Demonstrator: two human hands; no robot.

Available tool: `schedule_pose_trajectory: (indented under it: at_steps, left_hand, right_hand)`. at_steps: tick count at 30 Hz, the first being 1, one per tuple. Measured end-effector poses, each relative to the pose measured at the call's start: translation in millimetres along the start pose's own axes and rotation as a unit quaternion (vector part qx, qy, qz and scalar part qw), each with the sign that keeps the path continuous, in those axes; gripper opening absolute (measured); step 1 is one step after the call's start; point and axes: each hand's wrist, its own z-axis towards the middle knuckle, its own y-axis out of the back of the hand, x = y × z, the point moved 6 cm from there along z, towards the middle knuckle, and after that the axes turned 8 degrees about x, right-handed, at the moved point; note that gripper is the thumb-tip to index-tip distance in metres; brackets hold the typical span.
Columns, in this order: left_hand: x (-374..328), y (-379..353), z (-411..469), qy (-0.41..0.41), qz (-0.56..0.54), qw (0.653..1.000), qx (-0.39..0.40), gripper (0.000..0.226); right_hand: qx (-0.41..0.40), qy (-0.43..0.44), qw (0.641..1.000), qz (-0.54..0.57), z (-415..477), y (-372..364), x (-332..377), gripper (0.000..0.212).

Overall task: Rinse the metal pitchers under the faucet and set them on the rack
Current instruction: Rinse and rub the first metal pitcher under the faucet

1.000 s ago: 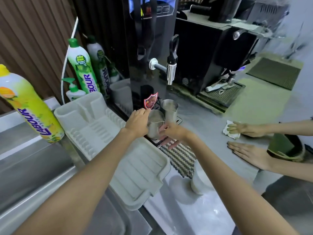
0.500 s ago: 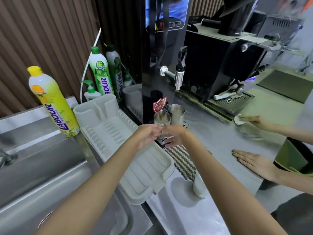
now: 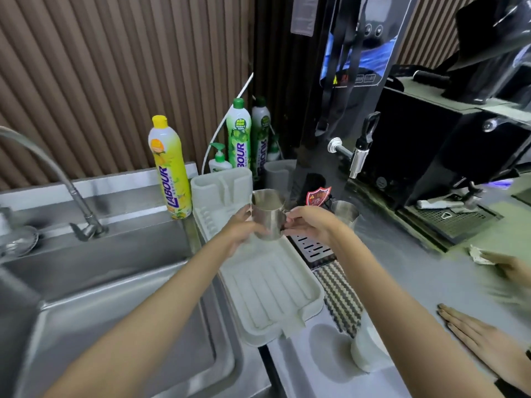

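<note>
Well, the pitcher [image 3: 268, 218] was gripped over the rack [image 3: 267, 285] by curled fingers of the left hand [image 3: 241, 228] and right hand [image 3: 311, 222]; slick steel could be dropped, or the other pitcher [image 3: 343, 211] clipped.

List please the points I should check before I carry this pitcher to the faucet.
1. Grip: left hand and right hand both hold the pitcher: ok.
2. Pitcher upright, above the rack: ok.
3. Water running from the faucet: cannot tell, the spout end is out of view.
4. Free room on the rack for later: ok.
5. Second pitcher rinsed: not ok, it stands on the counter.
</note>
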Motion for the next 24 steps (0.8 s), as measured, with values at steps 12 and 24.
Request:
schedule_pose_trajectory:
  at_steps: [12,24]
  left_hand:
    - [18,137,-118,-0.117,-0.048,0.955,-0.267,0.069]
    - [83,261,-203,-0.052,-0.121,0.940,-0.315,0.045]
  right_hand:
    - [0.177,0.036,0.970,-0.160,19,-172,17,0.015]
    - [0.223,0.010,0.968,-0.115,38,-307,-41,0.011]
